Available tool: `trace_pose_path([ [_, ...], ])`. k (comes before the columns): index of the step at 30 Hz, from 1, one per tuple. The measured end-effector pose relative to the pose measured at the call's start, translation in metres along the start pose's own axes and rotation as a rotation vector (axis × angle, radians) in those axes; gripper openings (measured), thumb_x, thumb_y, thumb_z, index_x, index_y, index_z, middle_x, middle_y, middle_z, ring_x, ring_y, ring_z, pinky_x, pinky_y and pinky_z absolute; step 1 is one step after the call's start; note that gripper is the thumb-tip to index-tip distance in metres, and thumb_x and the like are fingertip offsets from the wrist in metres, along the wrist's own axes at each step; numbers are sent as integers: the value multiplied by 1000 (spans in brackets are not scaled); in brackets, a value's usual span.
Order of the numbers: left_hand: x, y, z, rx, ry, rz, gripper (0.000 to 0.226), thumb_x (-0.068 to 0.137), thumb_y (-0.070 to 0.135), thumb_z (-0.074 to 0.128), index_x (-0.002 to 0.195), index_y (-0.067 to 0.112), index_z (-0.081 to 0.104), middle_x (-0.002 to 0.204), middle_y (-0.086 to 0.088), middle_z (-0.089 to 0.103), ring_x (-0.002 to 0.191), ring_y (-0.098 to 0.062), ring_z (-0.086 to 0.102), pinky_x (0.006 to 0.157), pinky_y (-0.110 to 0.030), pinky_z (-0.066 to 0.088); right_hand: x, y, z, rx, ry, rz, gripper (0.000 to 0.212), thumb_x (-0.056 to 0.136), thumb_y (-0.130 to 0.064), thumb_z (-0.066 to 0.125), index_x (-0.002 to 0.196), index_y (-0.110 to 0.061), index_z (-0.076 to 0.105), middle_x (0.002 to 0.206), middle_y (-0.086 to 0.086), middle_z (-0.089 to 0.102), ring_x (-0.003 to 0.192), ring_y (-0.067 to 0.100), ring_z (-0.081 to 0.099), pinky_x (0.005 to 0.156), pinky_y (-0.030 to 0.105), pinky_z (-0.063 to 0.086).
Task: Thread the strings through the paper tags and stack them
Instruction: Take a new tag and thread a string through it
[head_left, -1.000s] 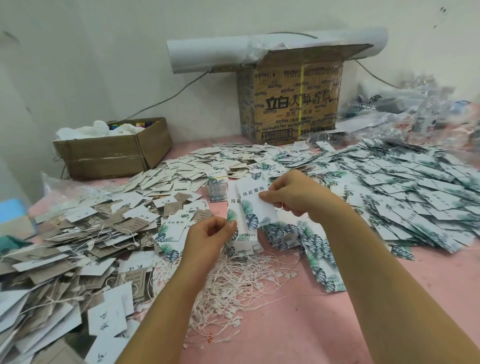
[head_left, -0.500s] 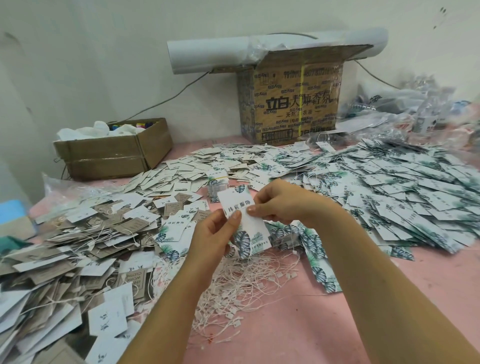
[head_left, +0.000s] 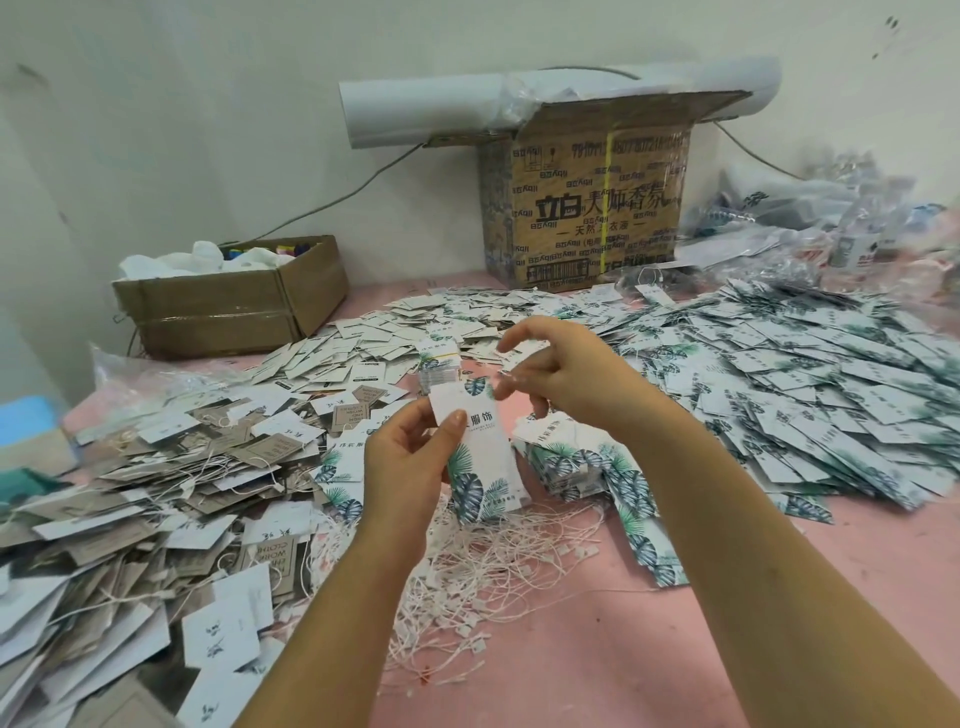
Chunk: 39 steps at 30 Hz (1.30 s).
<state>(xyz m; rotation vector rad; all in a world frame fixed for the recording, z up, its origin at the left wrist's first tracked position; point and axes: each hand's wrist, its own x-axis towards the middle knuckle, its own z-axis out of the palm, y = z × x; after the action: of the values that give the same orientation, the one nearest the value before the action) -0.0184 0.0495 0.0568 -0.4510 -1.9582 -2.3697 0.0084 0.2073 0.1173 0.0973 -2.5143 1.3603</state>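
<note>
While the left hand (head_left: 410, 467) pinches a leafy tag (head_left: 485, 467), its thumb hides some print; whether the blurry right hand (head_left: 566, 379) holds anything is unclear.

Light: bright, even, diffuse; no source in view.
Shadows: soft, faint, on pink table (head_left: 597, 649) beneath both forearms.
Glare: mild sheen on plastic bags (head_left: 857, 208) far right of right hand (head_left: 561, 374).
Blur: right-hand fingers smeared; bags soft.
Focus: print sharp on tag (head_left: 485, 462) held by left hand (head_left: 400, 467).
Distortion: wide-angle bowing; paper roll (head_left: 415, 109) behind hands curved.
</note>
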Motion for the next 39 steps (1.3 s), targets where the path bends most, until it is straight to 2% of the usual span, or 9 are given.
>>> trace_pose_path([
  [4,1,2,1,-34,5,24,19,88,5,60,88,22,67,73,11,73,65,-3,67,55,-18,52,1,-7,-1,-62,98,-91,21,87,-4,61,74,-22,60,69,-8,69,47,4,54,49,23,45],
  [7,0,4,1,-26,29,51,18,89,8,60,81,22,70,72,10,72,68,-4,66,63,-24,53,0,-12,0,-87,89,-124,18,85,-9,65,73,-23,65,65,-5,66,63,19,64,62,34,55],
  [11,-2,8,3,-31,65,71,25,87,13,64,72,29,75,115,-16,66,104,-20,64,73,-36,52,-1,-14,5,-122,49,-151,13,84,-13,67,72,-19,67,46,-13,51,39,2,37,43,16,34],
  [13,-3,10,4,-30,70,78,23,87,14,64,73,29,75,125,-23,59,92,-16,68,65,-28,54,-2,-14,6,-111,37,-138,14,83,-13,68,70,-18,66,33,-14,40,33,4,31,38,11,26],
  [16,-3,11,4,-22,67,80,21,86,15,65,73,29,74,122,-22,61,65,-8,66,56,-24,53,-3,-15,7,-123,64,-139,13,80,-16,71,69,-19,67,30,-15,37,33,5,31,37,10,22],
  [23,-6,12,5,23,58,77,21,87,17,65,79,34,73,71,1,70,68,-24,60,63,-41,49,-1,-15,8,-177,167,-177,9,79,-20,71,72,-16,72,32,-14,36,36,4,33,43,20,22],
  [30,-7,13,7,80,38,129,22,89,11,61,84,32,68,78,-12,64,73,-28,55,67,-46,51,-2,-19,13,-274,155,-198,9,83,-21,67,79,-15,73,38,-12,33,37,6,29,45,23,24],
  [34,-6,14,7,80,55,149,24,89,8,61,85,32,66,114,-18,63,80,-34,57,71,-42,55,-3,-21,15,-337,171,-212,8,82,-22,67,78,-17,71,41,-12,32,37,6,29,45,23,26],
  [39,-5,13,7,44,49,181,27,87,8,63,83,34,67,98,-12,67,81,-27,59,65,-34,55,-3,-24,19,-411,188,-242,9,83,-23,64,80,-18,70,41,-11,32,40,4,30,47,24,28],
])
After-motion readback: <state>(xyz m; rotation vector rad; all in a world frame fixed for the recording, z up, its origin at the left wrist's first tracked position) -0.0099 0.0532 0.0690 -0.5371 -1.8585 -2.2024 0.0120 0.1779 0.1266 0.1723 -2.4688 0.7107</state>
